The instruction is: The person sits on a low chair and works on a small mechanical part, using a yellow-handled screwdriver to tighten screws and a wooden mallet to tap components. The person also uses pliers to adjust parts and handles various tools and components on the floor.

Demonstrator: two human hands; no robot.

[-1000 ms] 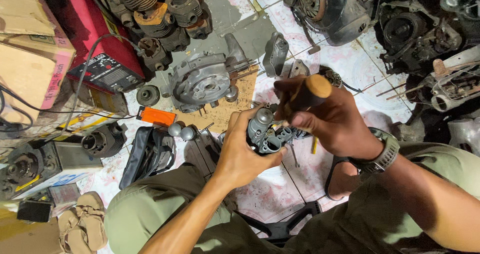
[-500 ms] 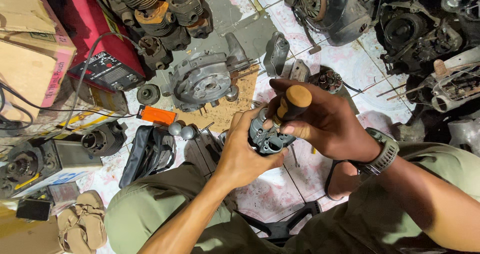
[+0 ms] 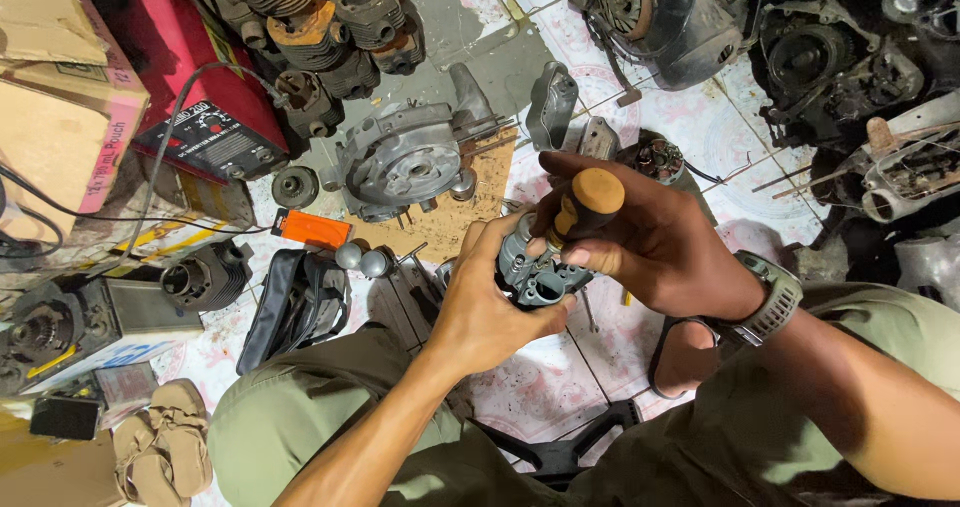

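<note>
Grey cast metal shows between the fingers: a small carburettor-like engine part (image 3: 535,267), held at the middle of the frame above the person's knees. The left hand (image 3: 490,302) is closed around it from below and the side, fingers curled tight on its body. The right hand (image 3: 650,242) is closed on a screwdriver with an orange and black handle (image 3: 588,204), thumb lying along the grip, its shaft pointing down into the grey part and hidden there. A dark green wristwatch (image 3: 772,302) sits on the right wrist.

Just beyond the hands, a sheet of brown cardboard (image 3: 455,217) lies on the tiled floor (image 3: 700,117) with a large grey aluminium engine casing (image 3: 405,157) on it. An orange box cutter (image 3: 312,229) lies to its left, near two round metal balls (image 3: 362,259). A red welding machine (image 3: 195,87) stands at the upper left, and rusty finned cylinders (image 3: 310,22) crowd the top edge. Tan sandals (image 3: 160,447) rest at the lower left.
</note>
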